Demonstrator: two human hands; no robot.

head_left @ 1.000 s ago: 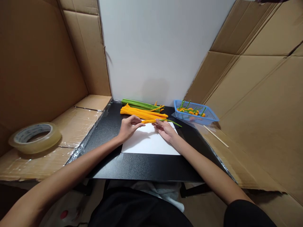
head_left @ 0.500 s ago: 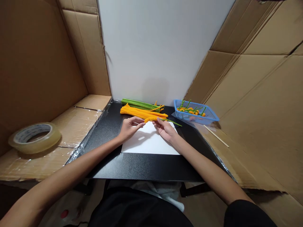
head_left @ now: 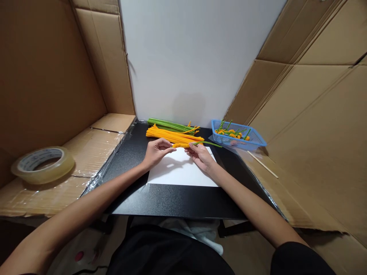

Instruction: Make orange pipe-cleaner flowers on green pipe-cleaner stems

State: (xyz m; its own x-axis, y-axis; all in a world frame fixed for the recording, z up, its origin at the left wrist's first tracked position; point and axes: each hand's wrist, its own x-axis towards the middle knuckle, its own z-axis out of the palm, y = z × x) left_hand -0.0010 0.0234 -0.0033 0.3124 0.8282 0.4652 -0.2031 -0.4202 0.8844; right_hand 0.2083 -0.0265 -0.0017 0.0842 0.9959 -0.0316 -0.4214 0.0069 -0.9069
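Observation:
Between my hands, above a white sheet of paper (head_left: 180, 172), is a coiled orange pipe cleaner (head_left: 181, 145) wound on a green pipe cleaner (head_left: 212, 143). My left hand (head_left: 156, 153) pinches the left end of the orange coil between thumb and fingers. My right hand (head_left: 199, 156) is closed around the right end of the coil, and the green stem sticks out to the right past it. Just behind lie a bundle of orange pipe cleaners (head_left: 172, 135) and a bundle of green pipe cleaners (head_left: 169, 124).
A blue plastic basket (head_left: 258, 144) at the back right holds several small orange-and-green pieces. Beside it lies a thin wooden stick (head_left: 262, 164). On the cardboard ledge at left rests a roll of clear tape (head_left: 64, 168). Cardboard walls flank the black table (head_left: 172, 200).
The orange coil has shifted slightly left and looks straighter between my hands. The green stem has turned up a little and now shows more clearly beyond my right fingers.

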